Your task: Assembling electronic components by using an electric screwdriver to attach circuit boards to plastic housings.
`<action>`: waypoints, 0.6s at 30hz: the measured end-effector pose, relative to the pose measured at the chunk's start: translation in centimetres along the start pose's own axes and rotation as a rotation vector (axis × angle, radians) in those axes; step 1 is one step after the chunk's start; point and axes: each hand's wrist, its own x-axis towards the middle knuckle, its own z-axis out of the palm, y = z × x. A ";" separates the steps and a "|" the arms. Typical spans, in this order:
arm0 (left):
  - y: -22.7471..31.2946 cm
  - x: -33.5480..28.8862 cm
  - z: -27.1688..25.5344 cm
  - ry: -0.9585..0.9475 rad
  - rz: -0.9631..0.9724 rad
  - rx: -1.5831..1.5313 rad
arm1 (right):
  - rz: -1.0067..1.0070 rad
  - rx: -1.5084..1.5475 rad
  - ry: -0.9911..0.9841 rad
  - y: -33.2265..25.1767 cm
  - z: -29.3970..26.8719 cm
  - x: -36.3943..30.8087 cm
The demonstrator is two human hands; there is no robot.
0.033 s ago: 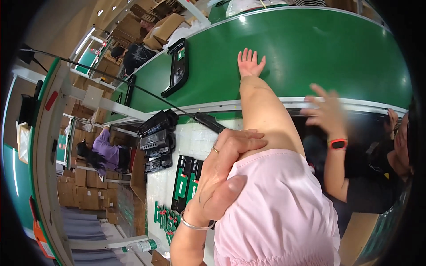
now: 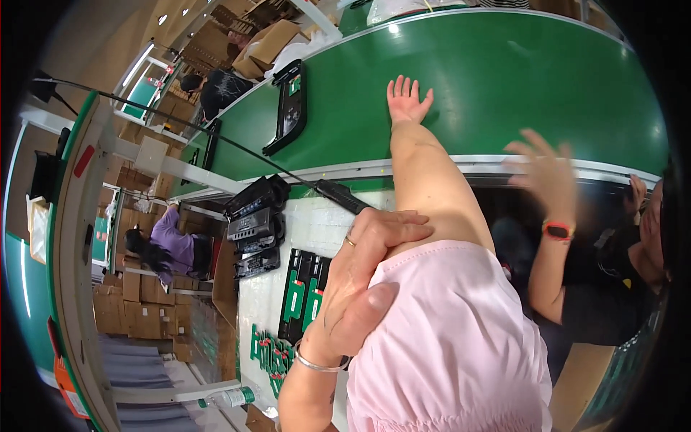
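My right hand (image 2: pixel 408 102) is stretched out over the green belt (image 2: pixel 489 79), palm up, fingers spread, with nothing in it. My left hand (image 2: pixel 363 281), wearing a ring and a bangle, is closed around my right arm (image 2: pixel 430 187) at the hem of the pink sleeve (image 2: pixel 446 324). Just beyond its knuckles is a black corded hand tool (image 2: pixel 337 194); the hand hides its lower end. Left of my right hand, a long black housing (image 2: pixel 291 108) with a small green part lies on the belt.
Black housings (image 2: pixel 258 223), black frames with green inserts (image 2: pixel 299 295) and several green pieces (image 2: pixel 270 360) lie on the white bench left of my arms. A plastic bottle (image 2: pixel 227 397) is at lower left. At right, a co-worker's raised hand (image 2: pixel 547 169), blurred, wears a red-banded watch.
The co-worker's blurred hand has shifted a little to the right. My right hand has moved very slightly; my left hand keeps its hold on my arm.
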 end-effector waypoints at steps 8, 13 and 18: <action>0.5 -3.0 0.7 0.155 -0.084 -0.150 | -0.037 0.016 0.007 -0.3 0.8 -0.7; 1.3 -2.1 1.3 0.148 -0.223 -0.213 | -0.083 0.031 0.011 -2.9 0.6 -0.5; 2.0 -2.3 -0.3 0.111 -0.202 -0.192 | -0.041 0.049 -0.024 -0.5 1.5 0.3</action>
